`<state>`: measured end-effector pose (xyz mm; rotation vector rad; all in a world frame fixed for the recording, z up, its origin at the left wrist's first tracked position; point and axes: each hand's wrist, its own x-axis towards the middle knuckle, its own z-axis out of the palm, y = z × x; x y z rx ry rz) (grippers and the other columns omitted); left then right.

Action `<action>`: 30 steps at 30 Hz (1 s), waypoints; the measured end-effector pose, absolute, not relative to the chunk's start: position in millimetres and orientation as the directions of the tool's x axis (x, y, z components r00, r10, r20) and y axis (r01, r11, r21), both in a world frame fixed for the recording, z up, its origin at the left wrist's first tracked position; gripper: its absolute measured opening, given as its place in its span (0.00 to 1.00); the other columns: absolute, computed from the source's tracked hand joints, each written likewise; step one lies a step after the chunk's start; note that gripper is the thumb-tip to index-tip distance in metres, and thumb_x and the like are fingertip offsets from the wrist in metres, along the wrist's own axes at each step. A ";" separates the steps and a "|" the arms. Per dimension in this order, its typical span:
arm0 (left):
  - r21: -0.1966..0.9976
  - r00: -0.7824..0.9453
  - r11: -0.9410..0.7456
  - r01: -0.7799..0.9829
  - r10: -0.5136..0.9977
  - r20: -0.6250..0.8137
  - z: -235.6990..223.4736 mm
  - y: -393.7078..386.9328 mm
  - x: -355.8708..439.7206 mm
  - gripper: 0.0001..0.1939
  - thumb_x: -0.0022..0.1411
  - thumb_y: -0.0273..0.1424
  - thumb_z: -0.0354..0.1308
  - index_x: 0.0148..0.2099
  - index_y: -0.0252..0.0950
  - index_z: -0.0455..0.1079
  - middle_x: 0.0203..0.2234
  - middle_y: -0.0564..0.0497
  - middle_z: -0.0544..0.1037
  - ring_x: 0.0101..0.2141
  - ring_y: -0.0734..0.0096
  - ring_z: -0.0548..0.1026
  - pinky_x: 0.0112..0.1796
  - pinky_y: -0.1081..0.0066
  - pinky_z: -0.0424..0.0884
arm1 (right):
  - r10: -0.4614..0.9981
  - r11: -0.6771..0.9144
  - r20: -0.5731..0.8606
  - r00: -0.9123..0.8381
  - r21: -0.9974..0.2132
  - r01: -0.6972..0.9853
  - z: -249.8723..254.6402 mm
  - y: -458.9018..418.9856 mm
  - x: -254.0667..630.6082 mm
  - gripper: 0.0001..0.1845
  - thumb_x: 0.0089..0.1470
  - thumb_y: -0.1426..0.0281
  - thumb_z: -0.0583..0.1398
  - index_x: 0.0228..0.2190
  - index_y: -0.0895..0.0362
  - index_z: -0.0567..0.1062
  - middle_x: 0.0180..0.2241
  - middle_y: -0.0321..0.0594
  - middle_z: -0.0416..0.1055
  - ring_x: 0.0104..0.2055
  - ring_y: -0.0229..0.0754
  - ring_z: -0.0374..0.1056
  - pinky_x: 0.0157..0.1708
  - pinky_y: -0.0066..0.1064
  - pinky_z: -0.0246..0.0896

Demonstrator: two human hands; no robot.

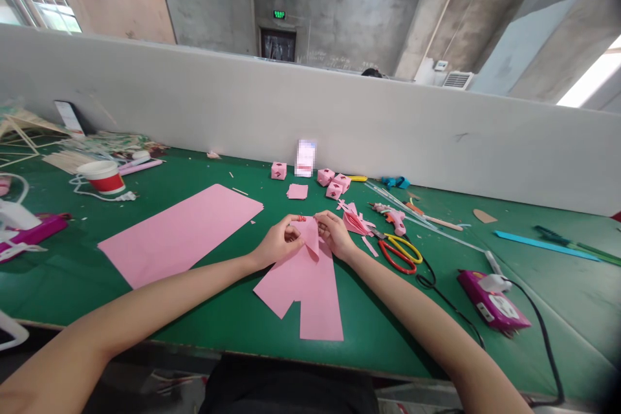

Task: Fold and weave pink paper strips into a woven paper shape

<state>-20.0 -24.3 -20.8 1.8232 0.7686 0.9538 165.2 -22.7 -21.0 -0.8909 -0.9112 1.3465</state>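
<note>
Both hands on the paper here, just below the center of the frame: the left hand point(280, 242) has its fingers closed on the left edge of a small pink piece point(311, 237), and the right hand point(334, 233) pinches the same piece by its upper right corner, one flap of it curling downward between them. Right underneath, at lower center, lie pink cut sheets point(320, 310), overlapping, a notch showing along their lower edge. Over to the left of the frame, a large pink sheet point(182, 236) stretches flat across the green table point(233, 330). Look up to the middle now: a lone pink cube point(278, 171) sits left of a blurred-out upright screen point(305, 158), three more pink cubes point(334, 181) bunch together on its right, and a stack of pink squares point(297, 191) lies in front. Just beside the right hand come pink scraps point(356, 220), then scissors point(400, 252) with one red and one yellow handle, a pink glue gun point(396, 220) above them. Far left, a red-and-white cup point(103, 178); lower right, a magenta power strip point(492, 303) with a plug in it.
</note>
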 end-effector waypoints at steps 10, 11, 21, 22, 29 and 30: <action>0.919 0.492 -0.377 0.116 0.825 0.277 -23.6 -22.4 -20.0 0.23 0.57 0.34 0.60 0.54 0.35 0.62 0.25 0.55 0.74 0.27 0.71 0.73 0.33 0.71 0.68 | 0.998 0.060 0.050 0.034 -0.913 -0.404 -21.5 -22.5 163.5 0.16 0.38 0.61 0.71 0.21 0.55 0.70 0.21 0.31 0.66 0.22 0.32 0.60 0.25 0.27 0.55; 0.918 0.481 -0.380 0.115 0.830 0.283 -24.0 -22.1 -20.1 0.22 0.58 0.35 0.60 0.53 0.35 0.62 0.25 0.55 0.74 0.28 0.71 0.73 0.34 0.71 0.68 | 0.999 0.040 0.032 0.026 -0.914 -0.403 -21.0 -22.1 164.0 0.16 0.39 0.60 0.70 0.23 0.56 0.72 0.22 0.32 0.68 0.23 0.33 0.61 0.25 0.27 0.56; 0.900 0.445 -0.419 0.122 0.833 0.328 -26.8 -20.9 -19.9 0.22 0.58 0.35 0.60 0.54 0.36 0.63 0.25 0.55 0.74 0.28 0.70 0.72 0.35 0.70 0.68 | 0.999 -0.008 0.011 -0.047 -0.924 -0.382 -18.6 -23.4 166.0 0.14 0.40 0.60 0.69 0.25 0.56 0.75 0.25 0.36 0.72 0.26 0.35 0.64 0.28 0.27 0.59; 0.900 0.451 -0.418 0.121 0.831 0.325 -26.4 -21.1 -19.9 0.22 0.58 0.35 0.60 0.54 0.36 0.63 0.25 0.55 0.73 0.28 0.71 0.72 0.34 0.71 0.68 | 0.999 -0.004 0.014 -0.046 -0.927 -0.375 -18.0 -24.5 165.4 0.14 0.40 0.60 0.70 0.24 0.56 0.75 0.24 0.35 0.71 0.25 0.35 0.64 0.27 0.27 0.59; 0.891 0.486 -0.431 0.141 0.814 0.317 -22.1 -24.0 -20.0 0.22 0.59 0.34 0.59 0.54 0.34 0.62 0.25 0.56 0.72 0.27 0.72 0.71 0.34 0.71 0.68 | 0.999 0.023 0.033 -0.022 -0.932 -0.361 -18.9 -25.6 165.6 0.14 0.39 0.62 0.71 0.23 0.56 0.75 0.23 0.33 0.68 0.24 0.34 0.61 0.27 0.27 0.57; 0.890 0.491 -0.434 0.143 0.812 0.317 -21.5 -24.4 -20.1 0.22 0.59 0.33 0.59 0.54 0.34 0.62 0.24 0.56 0.72 0.27 0.72 0.71 0.33 0.71 0.67 | 0.999 0.033 0.042 -0.016 -0.935 -0.352 -19.9 -25.3 165.7 0.14 0.39 0.61 0.70 0.22 0.56 0.74 0.22 0.33 0.67 0.24 0.33 0.60 0.27 0.27 0.57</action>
